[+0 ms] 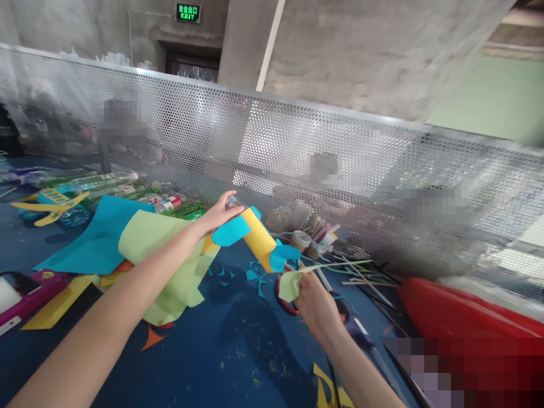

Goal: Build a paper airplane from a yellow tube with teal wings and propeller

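My left hand (pixel 224 212) grips the neck end of a plastic bottle wrapped in yellow paper (pixel 260 241), held tilted above the table. Blue paper pieces (pixel 232 231) stick out from its sides, and more blue paper (pixel 284 256) sits at its lower end. In my closed right hand (pixel 317 300) is a small piece of light green paper (pixel 290 285), close below the bottle's lower end. Red-handled scissors (pixel 288 304) show partly behind that hand. Blue paper scraps (pixel 257 273) lie on the table under the bottle.
Blue (pixel 97 235) and light green paper sheets (pixel 157 238) overlap at left. Behind them lie several plastic bottles (pixel 102 181) and a yellow-and-blue paper-trimmed bottle (pixel 59 207). A glue gun (pixel 355 326) and thin strips (pixel 361 272) are at right, near red plastic (pixel 463 306). A perforated metal screen (pixel 272 136) stands behind.
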Demonstrator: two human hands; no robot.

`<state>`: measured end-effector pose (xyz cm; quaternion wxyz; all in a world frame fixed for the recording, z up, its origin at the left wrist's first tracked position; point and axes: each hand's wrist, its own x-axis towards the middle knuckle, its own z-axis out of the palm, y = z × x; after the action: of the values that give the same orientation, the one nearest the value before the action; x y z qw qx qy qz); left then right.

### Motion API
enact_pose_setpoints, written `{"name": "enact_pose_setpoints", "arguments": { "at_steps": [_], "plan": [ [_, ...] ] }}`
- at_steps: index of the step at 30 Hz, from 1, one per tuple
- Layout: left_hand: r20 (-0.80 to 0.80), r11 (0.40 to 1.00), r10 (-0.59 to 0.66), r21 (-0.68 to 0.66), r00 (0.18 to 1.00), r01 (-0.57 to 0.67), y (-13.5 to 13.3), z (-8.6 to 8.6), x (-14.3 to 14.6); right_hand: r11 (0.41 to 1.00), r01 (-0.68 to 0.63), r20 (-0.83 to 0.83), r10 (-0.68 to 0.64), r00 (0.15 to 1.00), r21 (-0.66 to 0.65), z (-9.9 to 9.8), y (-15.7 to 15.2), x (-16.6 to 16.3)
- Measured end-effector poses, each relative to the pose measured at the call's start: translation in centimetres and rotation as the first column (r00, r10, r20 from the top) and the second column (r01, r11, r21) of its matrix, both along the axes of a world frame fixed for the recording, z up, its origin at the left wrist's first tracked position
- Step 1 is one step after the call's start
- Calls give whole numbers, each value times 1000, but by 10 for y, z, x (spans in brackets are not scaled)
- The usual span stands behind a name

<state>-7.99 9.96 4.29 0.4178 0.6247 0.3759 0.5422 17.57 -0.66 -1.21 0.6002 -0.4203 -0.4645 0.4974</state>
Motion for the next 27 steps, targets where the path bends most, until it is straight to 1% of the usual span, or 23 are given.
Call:
{"name": "enact_pose_setpoints", "arguments": {
  "at_steps": [2, 3, 4, 6, 8, 10, 12, 13, 15, 16, 18, 20, 23, 25, 27],
  "plan": [
    [29, 999, 18, -45, 999, -16, -2, 5, 1, 991, -65, -82, 55, 995, -116, -1, 0, -1],
    [32, 997, 31, -67, 999, -29, -4, 8, 0, 985, -83, -106, 67, 992, -154, -3, 0, -2],
    [27, 996, 46, -83, 999, -43, -7, 11, 0, 983, -78, -95, 62, 994, -166, -4, 1, -2],
    [-3, 993, 55, -106, 999, -55, -12, 18, -2, 986, -43, -19, 40, 999, -159, -8, 4, 1],
    [-36, 993, 2, -116, 999, -6, -20, 26, -3, 990, 6, 75, 5, 997, -143, -8, 8, 9],
    [-26, 988, -116, -106, 993, 113, -30, 33, -4, 990, 51, 128, -34, 991, -135, 0, 11, 20],
    [8, 962, -267, -66, 964, 266, -43, 40, -1, 990, 88, 169, -69, 983, -111, 17, 12, 30],
    [-8, 939, -342, -39, 940, 341, -49, 42, 1, 991, 103, 194, -85, 977, -80, 28, 12, 34],
    [-104, 891, -452, -12, 886, 454, -62, 46, 8, 997, 62, 279, -72, 958, 44, 55, 9, 34],
    [-169, 870, -487, -16, 857, 492, -67, 47, 12, 995, 18, 302, -48, 952, 103, 69, 6, 31],
    [-265, 841, -527, -31, 807, 539, -75, 47, 20, 980, -63, 409, -19, 912, 187, 94, 1, 21],
    [-303, 821, -551, -30, 778, 570, -80, 46, 27, 972, -98, 489, -19, 872, 212, 115, -2, 8],
    [-287, 795, -588, -39, 756, 605, -84, 45, 32, 973, -124, 582, -13, 813, 194, 134, -3, -7],
    [-245, 765, -634, -54, 734, 642, -85, 46, 31, 970, -143, 650, -20, 760, 197, 141, -3, -13],
    [-201, 724, -685, -73, 701, 686, -86, 48, 30, 955, -189, 726, -37, 687, 227, 146, -4, -17]
  ]
}}
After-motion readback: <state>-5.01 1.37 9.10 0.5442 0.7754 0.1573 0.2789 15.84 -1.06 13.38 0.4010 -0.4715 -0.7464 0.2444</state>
